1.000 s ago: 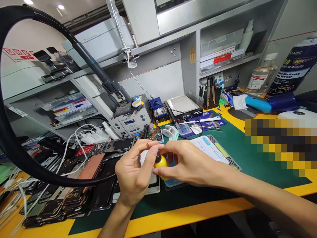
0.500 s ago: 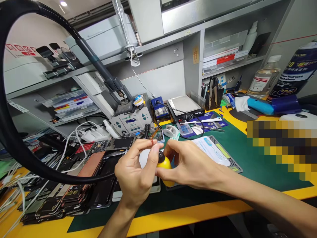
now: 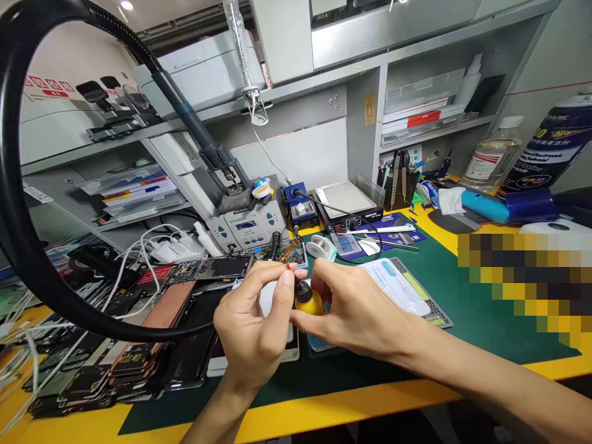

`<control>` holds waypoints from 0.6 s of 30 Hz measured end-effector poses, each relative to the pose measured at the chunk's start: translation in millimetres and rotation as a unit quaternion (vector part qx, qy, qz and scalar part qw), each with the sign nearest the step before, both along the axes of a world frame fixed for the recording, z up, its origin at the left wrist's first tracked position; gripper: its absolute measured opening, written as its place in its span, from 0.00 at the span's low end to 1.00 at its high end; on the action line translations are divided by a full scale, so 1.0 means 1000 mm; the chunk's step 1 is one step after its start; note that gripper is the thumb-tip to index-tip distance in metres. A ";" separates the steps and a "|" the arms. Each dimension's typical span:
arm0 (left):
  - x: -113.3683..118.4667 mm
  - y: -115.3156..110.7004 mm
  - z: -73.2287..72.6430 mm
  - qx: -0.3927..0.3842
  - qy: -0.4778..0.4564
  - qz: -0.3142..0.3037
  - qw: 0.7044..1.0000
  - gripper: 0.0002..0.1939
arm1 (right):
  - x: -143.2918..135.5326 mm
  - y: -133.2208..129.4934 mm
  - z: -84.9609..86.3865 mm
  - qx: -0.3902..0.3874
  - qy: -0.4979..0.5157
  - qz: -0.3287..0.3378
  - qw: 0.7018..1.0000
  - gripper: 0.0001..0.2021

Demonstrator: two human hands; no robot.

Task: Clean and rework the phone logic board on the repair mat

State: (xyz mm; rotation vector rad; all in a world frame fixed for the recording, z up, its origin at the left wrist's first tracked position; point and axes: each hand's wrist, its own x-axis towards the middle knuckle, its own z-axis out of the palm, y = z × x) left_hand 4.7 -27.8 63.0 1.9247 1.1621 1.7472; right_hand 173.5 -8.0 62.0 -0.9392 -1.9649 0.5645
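Observation:
My right hand (image 3: 351, 302) is closed around a small yellow bottle (image 3: 311, 306) with a black ribbed neck (image 3: 303, 288). The bottle leans, its neck toward the fingers of my left hand, and my right fingers cover part of its body. Between thumb and forefinger, my left hand (image 3: 259, 317) pinches a small red piece (image 3: 289, 266) right by the bottle's neck; most of it is hidden, so its kind is unclear. Both hands are above the green mat (image 3: 370, 364). A pale phone-like slab (image 3: 291, 351) lies below and behind them.
Stacked phone parts (image 3: 115, 370) and white cables (image 3: 155, 271) crowd the left, under a black ring lamp (image 3: 13, 216). Behind stand a grey control unit (image 3: 250, 225), a solder spool (image 3: 320, 248) and a hot plate (image 3: 349, 200). At right are a clear bottle (image 3: 490, 157) and a spray can (image 3: 546, 148).
The yellow bottle has tipped, and its lower body no longer shows below my right fingers. Its black neck now sits closer to my left fingertips. The view has shifted slightly.

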 end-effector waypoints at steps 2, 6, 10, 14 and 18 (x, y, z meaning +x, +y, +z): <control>0.001 0.001 0.001 0.006 0.004 -0.001 1.000 0.08 | 0.000 0.001 -0.003 0.052 -0.014 -0.009 0.999 0.21; 0.002 0.002 0.002 0.020 0.018 -0.001 1.000 0.08 | -0.002 0.002 -0.007 0.122 -0.051 -0.050 0.990 0.17; 0.002 0.003 0.001 0.041 0.038 -0.001 0.998 0.08 | -0.006 0.002 -0.007 0.160 -0.099 -0.079 0.979 0.11; 0.001 0.004 0.001 0.061 0.057 0.007 0.996 0.08 | -0.008 0.000 -0.006 0.166 -0.141 -0.098 0.971 0.05; 0.001 0.007 0.001 0.091 0.071 0.014 0.993 0.09 | -0.009 -0.002 -0.002 0.155 -0.181 -0.096 0.966 0.04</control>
